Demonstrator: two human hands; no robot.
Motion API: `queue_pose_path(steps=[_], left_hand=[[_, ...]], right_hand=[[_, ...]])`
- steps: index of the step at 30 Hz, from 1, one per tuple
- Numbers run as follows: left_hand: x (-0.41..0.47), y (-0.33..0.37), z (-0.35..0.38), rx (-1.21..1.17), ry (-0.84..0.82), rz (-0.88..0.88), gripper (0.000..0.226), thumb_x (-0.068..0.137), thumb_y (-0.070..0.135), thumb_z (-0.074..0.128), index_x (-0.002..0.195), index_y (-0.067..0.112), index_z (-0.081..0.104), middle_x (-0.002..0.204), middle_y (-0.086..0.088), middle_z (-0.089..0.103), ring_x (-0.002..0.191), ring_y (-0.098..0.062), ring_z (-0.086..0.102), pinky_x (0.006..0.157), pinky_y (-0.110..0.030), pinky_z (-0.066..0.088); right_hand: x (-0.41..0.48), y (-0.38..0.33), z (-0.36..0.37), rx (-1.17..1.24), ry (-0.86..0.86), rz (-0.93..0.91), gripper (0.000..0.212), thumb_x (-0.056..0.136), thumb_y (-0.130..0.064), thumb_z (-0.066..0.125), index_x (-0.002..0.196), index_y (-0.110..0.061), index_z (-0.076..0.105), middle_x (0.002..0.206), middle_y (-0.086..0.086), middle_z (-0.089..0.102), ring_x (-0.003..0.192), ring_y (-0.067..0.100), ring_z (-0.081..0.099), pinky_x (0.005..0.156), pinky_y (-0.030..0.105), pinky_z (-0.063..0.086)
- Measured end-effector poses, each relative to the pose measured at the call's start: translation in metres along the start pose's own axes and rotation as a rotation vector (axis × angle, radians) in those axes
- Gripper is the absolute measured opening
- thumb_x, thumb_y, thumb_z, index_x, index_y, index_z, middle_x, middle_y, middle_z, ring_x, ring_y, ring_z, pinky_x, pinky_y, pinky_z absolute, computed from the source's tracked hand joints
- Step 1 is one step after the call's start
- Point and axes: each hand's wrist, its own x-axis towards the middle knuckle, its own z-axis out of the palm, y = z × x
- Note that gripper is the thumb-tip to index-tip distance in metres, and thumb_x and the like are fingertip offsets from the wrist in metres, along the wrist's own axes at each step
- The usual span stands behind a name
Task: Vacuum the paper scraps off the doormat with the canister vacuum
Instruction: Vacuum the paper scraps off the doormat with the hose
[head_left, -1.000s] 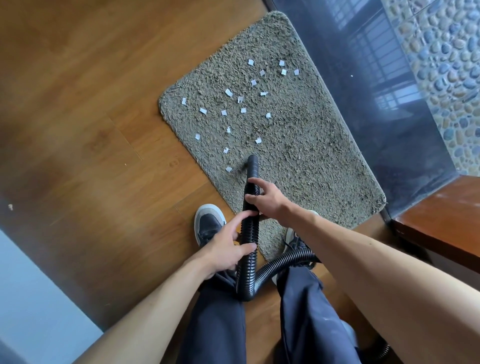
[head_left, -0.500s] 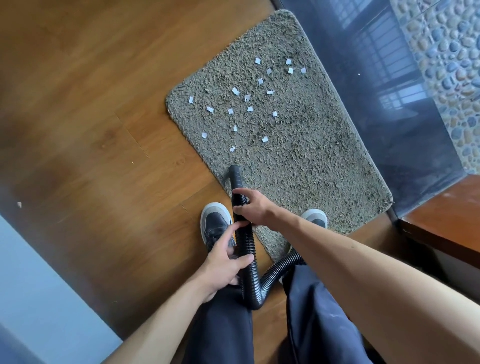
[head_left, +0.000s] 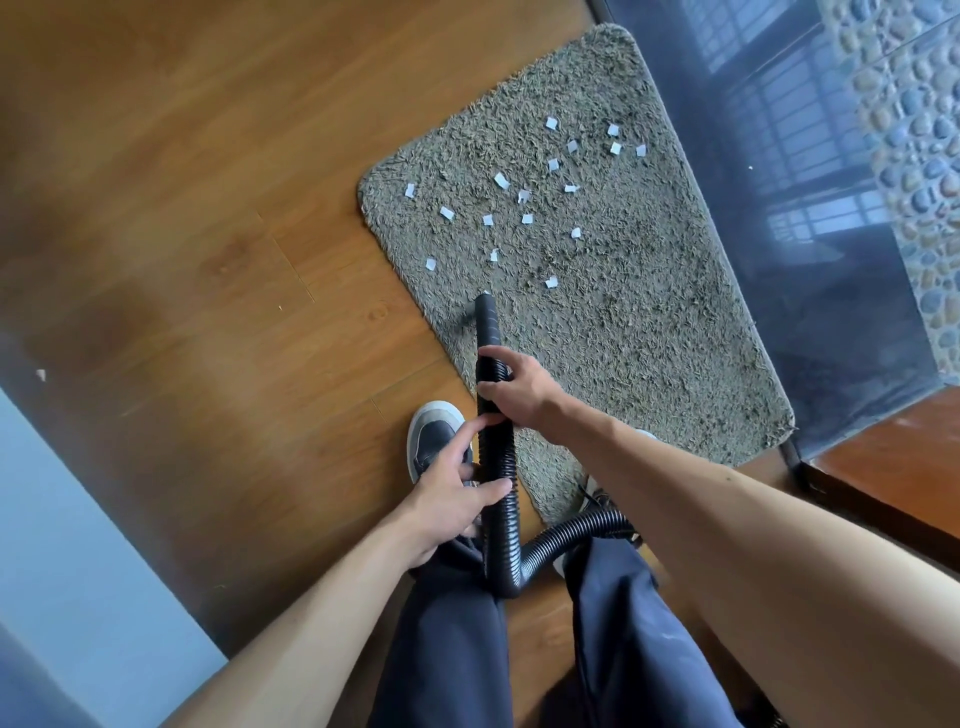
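Hose bend: the black corrugated vacuum hose (head_left: 500, 467) loops between the trouser legs (head_left: 441, 634), below both hands, then runs off behind the right leg. The slack probably lets the free end swing without dragging the canister, which is out of view.
Left hand: the left hand (head_left: 449, 501) holds the hose low on its upright run, thumb and index finger laid against the ribs. This rear grip appears to steady and steer.
Shoe: a dark shoe (head_left: 434, 434) stands on the wooden floor (head_left: 208, 234) just left of the left hand, off the mat.
Right hand: the right hand (head_left: 519, 389) wraps the hose from above, ahead of the left hand and near the smooth end section. The forward grip likely sets angle and pressure.
Hose mouth: the open hose end (head_left: 485, 306) points away from the right hand, down onto the near left part of the doormat (head_left: 649, 332). Contact with the pile cannot be confirmed.
Paper scraps: the white paper scraps (head_left: 524, 197) lie scattered over the far left half of the mat, beyond the hose mouth. The nearest lies just beyond it, to its right.
Progress: judged as early, since most scraps remain.
Glass panel: a dark glass panel (head_left: 779, 208) borders the mat, right of both hands.
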Motion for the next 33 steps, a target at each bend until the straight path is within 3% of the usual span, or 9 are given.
queue_pose_path(steps=[3,7,12,14,19,22,27,30,33], left_hand=[[0.005,0.005,-0.002,-0.006,-0.014,-0.014,0.066,0.091,0.002,0.063,0.111,0.064,0.052,0.097,-0.015,0.063,0.085,-0.024,0.062,0.071,-0.047,0.052],[0.007,0.009,-0.006,-0.013,-0.029,-0.013,0.066,0.091,0.004,0.064,0.111,0.065,0.052,0.105,-0.024,0.063,0.087,-0.028,0.060,0.071,-0.049,0.049],[0.007,0.010,-0.013,-0.118,-0.019,-0.014,0.064,0.092,0.000,0.062,0.130,0.050,0.047,0.105,-0.021,0.067,0.086,-0.022,0.064,0.057,-0.030,0.049],[0.006,0.010,-0.019,-0.176,-0.015,-0.021,0.063,0.092,-0.001,0.062,0.131,0.047,0.048,0.107,-0.019,0.069,0.090,-0.022,0.065,0.065,-0.035,0.047],[0.008,0.012,-0.034,-0.194,0.006,-0.019,0.064,0.093,0.001,0.061,0.130,0.051,0.047,0.119,-0.020,0.067,0.111,-0.032,0.066,0.079,-0.051,0.056],[0.007,0.013,-0.039,-0.176,-0.001,-0.004,0.063,0.093,0.001,0.061,0.127,0.052,0.047,0.118,-0.024,0.066,0.113,-0.038,0.063,0.087,-0.063,0.049],[0.004,0.011,-0.039,-0.176,0.040,0.020,0.066,0.091,0.000,0.064,0.126,0.053,0.048,0.115,-0.023,0.067,0.108,-0.044,0.063,0.086,-0.072,0.045],[0.003,0.011,-0.038,-0.194,0.068,0.030,0.066,0.090,-0.001,0.064,0.128,0.051,0.048,0.114,-0.023,0.067,0.105,-0.042,0.066,0.081,-0.068,0.051],[0.002,0.011,-0.036,-0.226,0.086,0.020,0.069,0.090,-0.004,0.064,0.134,0.045,0.044,0.117,-0.022,0.066,0.108,-0.039,0.065,0.076,-0.054,0.059]], right_hand=[[0.001,0.000,-0.002,0.034,0.031,0.011,0.057,0.088,-0.010,0.057,0.143,-0.024,0.047,0.115,0.011,0.062,0.089,0.023,0.066,0.063,0.026,0.053],[0.006,-0.005,-0.005,0.037,0.036,0.011,0.057,0.086,-0.008,0.057,0.140,-0.025,0.050,0.114,0.012,0.064,0.092,0.024,0.066,0.065,0.027,0.054],[0.016,-0.019,0.000,-0.076,0.005,-0.028,0.058,0.083,-0.010,0.056,0.138,-0.028,0.051,0.116,0.013,0.066,0.098,0.028,0.067,0.087,0.041,0.057],[0.020,-0.028,0.004,-0.115,-0.016,-0.046,0.058,0.083,-0.010,0.056,0.137,-0.029,0.051,0.116,0.013,0.065,0.100,0.027,0.066,0.089,0.041,0.057],[0.031,-0.049,0.013,-0.153,-0.074,-0.022,0.061,0.081,-0.010,0.057,0.138,-0.032,0.050,0.116,0.011,0.062,0.094,0.024,0.065,0.066,0.029,0.056],[0.034,-0.052,0.016,-0.156,-0.066,-0.021,0.061,0.080,-0.010,0.058,0.137,-0.031,0.051,0.116,0.010,0.062,0.088,0.022,0.064,0.053,0.023,0.048],[0.035,-0.048,0.020,-0.159,-0.046,-0.046,0.062,0.080,-0.011,0.058,0.139,-0.029,0.050,0.121,0.013,0.061,0.099,0.026,0.065,0.082,0.039,0.060],[0.036,-0.050,0.021,-0.167,-0.044,-0.052,0.061,0.082,-0.010,0.057,0.140,-0.027,0.049,0.120,0.011,0.059,0.098,0.024,0.065,0.081,0.035,0.059],[0.034,-0.052,0.025,-0.181,-0.007,-0.088,0.060,0.081,-0.012,0.059,0.138,-0.027,0.051,0.119,0.010,0.060,0.098,0.024,0.064,0.083,0.034,0.058]])
